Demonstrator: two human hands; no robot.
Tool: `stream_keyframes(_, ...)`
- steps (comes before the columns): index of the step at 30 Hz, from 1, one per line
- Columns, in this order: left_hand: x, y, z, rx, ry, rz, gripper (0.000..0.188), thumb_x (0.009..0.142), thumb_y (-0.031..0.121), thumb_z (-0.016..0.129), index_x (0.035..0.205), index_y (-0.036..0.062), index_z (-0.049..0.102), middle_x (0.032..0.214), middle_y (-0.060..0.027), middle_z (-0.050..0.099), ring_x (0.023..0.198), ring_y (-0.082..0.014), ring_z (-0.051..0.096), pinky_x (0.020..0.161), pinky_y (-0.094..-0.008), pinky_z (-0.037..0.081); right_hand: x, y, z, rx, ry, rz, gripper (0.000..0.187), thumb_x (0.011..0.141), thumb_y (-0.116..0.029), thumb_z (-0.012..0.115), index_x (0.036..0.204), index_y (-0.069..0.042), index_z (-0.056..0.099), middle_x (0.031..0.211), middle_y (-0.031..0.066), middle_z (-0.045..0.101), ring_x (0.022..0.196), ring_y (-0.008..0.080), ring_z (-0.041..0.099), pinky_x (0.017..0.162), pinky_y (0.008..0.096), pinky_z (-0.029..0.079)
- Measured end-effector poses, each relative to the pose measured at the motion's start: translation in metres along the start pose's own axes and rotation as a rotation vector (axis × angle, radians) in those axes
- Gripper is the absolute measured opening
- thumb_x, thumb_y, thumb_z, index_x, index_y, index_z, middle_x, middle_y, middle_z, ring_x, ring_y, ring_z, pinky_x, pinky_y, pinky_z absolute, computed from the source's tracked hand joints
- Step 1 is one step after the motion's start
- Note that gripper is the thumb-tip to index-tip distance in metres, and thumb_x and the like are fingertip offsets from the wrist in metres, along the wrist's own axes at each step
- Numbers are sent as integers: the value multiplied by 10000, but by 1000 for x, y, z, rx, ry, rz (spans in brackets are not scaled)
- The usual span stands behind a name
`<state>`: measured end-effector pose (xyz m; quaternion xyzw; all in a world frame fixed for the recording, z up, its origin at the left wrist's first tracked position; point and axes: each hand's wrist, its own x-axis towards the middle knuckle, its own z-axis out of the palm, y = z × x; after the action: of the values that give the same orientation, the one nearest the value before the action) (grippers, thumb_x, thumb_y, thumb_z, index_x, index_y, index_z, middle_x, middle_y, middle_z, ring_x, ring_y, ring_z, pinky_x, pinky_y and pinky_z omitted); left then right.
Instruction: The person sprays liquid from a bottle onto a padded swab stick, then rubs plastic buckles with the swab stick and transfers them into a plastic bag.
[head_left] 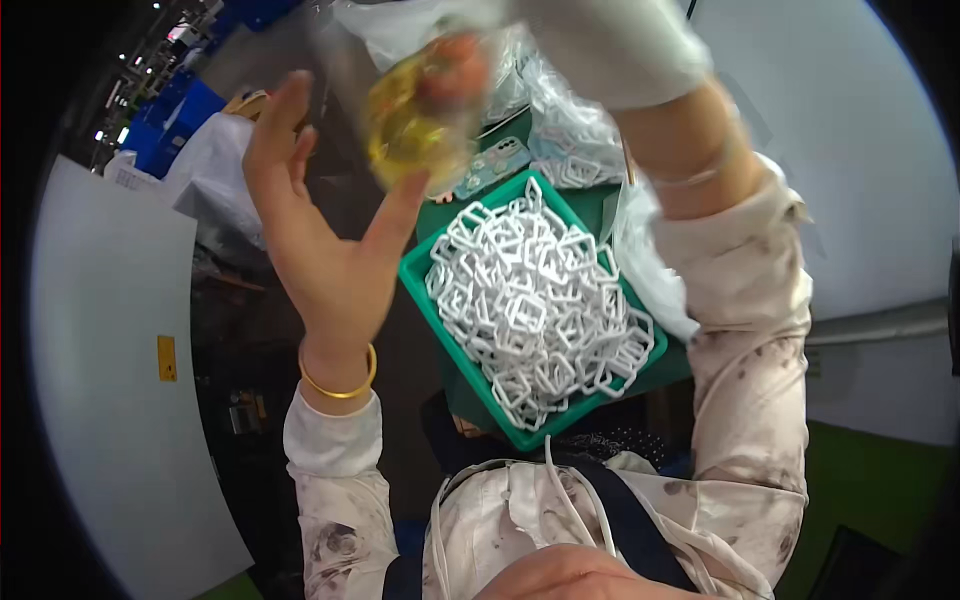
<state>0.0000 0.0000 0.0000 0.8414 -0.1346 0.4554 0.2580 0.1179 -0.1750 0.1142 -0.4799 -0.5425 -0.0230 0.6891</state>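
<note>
My left hand (335, 230) is raised at the left of the green tray, bare palm showing, fingers and thumb spread. A clear plastic bag (425, 110) with yellow and orange-red contents hangs by its thumb, smeared by motion, so whether they touch is unclear. At the top, my right hand (625, 50) wears a white glove and is close to the bag. Its fingers are blurred and cut off by the upper edge, so its grip is hidden. Below both hands, many white plastic square rings (530, 300) fill the green tray (425, 300).
A patterned phone (495, 165) lies beyond the tray. Clear plastic bags (575, 125) of white pieces stand behind it, and white plastic sheeting (640, 260) hangs at its right. White panels (120, 350) flank both sides. Blue bins (180, 120) are far left.
</note>
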Motion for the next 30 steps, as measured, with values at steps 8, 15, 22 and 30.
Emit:
stream_keyframes(8,118,17,80,-761,-643,-345,125,897,-15,566,963,-29,671,918,-97,677,767,-174,615,715,-302,493,63,55,-199,-556,534,-99,556,934,-163,708,1437,-2,533,1260,62,654,1090,116,624,899,244,498)
stream_keyframes(15,123,-3,110,-784,-877,-645,166,939,-12,500,1005,6,651,936,-19,664,831,-79,568,767,-240,464,50,85,-265,-607,613,13,487,938,-59,678,1401,47,572,964,-40,602,771,40,513,696,197,457)
stream_keyframes(22,166,79,48,-1365,-927,-546,209,893,-61,488,1068,5,581,1064,-86,611,898,-141,596,772,-293,476,35,106,-295,-665,635,-20,398,916,0,688,1309,49,649,783,-37,545,673,57,462,605,232,425)
stream_keyframes(30,164,102,70,-1675,-1064,-692,187,870,-46,510,1047,-44,571,965,-166,633,847,-254,646,753,-358,516,2,167,-327,-1472,556,-307,369,871,12,700,1239,3,703,935,64,636,734,101,557,659,272,491)
